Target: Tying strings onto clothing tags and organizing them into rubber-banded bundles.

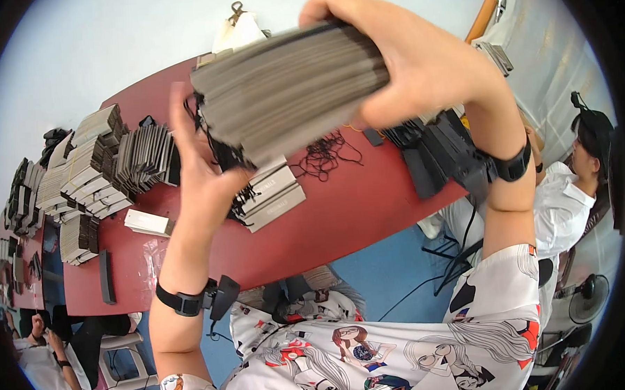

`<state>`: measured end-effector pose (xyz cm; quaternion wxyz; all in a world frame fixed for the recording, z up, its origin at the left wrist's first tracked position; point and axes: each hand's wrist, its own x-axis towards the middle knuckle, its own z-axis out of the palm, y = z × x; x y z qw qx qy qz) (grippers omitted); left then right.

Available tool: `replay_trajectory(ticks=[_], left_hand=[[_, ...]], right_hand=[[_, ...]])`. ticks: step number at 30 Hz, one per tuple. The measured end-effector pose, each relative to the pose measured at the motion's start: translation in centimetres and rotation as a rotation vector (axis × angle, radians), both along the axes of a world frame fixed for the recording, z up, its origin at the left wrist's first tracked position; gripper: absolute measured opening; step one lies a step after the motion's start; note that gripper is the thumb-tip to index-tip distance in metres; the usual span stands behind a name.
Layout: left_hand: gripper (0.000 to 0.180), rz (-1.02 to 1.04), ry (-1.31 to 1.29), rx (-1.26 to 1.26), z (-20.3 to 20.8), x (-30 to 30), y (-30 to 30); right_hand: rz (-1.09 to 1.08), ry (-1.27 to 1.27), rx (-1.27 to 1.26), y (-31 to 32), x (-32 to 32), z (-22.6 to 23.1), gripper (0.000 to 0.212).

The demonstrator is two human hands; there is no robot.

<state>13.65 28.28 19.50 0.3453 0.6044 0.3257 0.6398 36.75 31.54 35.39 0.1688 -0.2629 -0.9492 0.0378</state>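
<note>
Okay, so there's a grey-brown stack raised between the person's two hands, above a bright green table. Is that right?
Not quite: the head view shows that the table is dark red, not bright green. The grey-brown stack is raised between the left hand and right hand.

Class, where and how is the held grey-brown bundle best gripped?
Probably grip the bundle by its right end, coming from the right, fingers over the top and thumb underneath, like the right hand. That should squeeze its stacked thin layers together; black cords clutter the left end.
</note>
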Motion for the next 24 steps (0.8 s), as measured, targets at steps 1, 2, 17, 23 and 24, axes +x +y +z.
replay_trajectory(ticks=[1, 2, 17, 23, 24], left_hand=[[0.101, -0.035, 0.026, -0.064, -1.4, 0.3, 0.1], [0.080, -0.164, -0.140, -0.349, -2.6, 0.9, -1.4], [0.044, -0.101, 0.850, -0.409, -11.3, 2.5, -5.1], [0.041, 0.040, 0.959, -0.381, -11.2, 4.7, -5.4], [0.041, 0.030, 0.960, -0.385, -11.4, 4.8, -5.3]], right_hand=[[-0.017, -0.002, -0.004, -0.8, 1.1, -1.0, 0.069], [0.020, 0.036, 0.013, -1.7, 2.1, -1.9, 0.069], [-0.216, 0.047, -0.499, -0.9, 10.7, -25.5, 0.070], [-0.209, 0.038, -0.495, -0.5, 12.0, -25.7, 0.078], [-0.216, 0.038, -0.503, -0.4, 12.0, -25.8, 0.078]])
